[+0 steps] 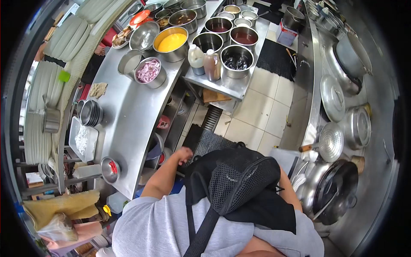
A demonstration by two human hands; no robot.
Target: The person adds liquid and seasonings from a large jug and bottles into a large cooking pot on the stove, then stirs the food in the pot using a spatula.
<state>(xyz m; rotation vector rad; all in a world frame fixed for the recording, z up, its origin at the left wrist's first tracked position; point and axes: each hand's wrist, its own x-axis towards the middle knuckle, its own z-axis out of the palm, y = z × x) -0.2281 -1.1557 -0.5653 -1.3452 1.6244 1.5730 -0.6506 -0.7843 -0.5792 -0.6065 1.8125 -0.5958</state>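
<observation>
My left hand [184,156] is held out beside the edge of the steel counter, above the dark floor mat [209,139]. Its fingers are curled in, and nothing shows in them. On my right side only the forearm [289,190] shows; the hand is hidden behind the black apron [274,214] and the black mesh item [239,184] at my chest. Nearest to the left hand are the shelves [171,124] under the counter.
The steel counter [128,115] holds a pot of sliced onions [148,70], a pot of yellow liquid [170,43] and stacked bowls [90,113]. Ahead, a side table bears sauce pots [236,62] and two bottles [212,65]. A wok [336,192] and a skimmer [331,141] lie right.
</observation>
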